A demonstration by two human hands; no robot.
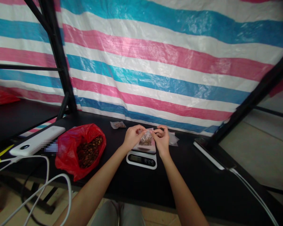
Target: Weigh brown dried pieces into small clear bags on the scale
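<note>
Both hands hold a small clear plastic bag [146, 138] by its top edge, over a white digital scale [141, 160]. Brown bits lie in the bottom of the bag. My left hand [134, 137] pinches the top left corner, and my right hand [161, 140] pinches the top right. To the left, a red plastic bag [68, 150] stands open, with brown seed-like pieces [89, 153] inside. Another small filled bag [118, 125] lies behind my left hand. Beside my right hand are some flat clear bags [173, 139].
A white power bank [37, 140] with looping white cables [48, 175] lies at the left. At the right, a phone-like device [208, 155] trails a cable. Black metal posts [58, 56] and a striped plastic sheet [155, 62] bound the black table [184, 188].
</note>
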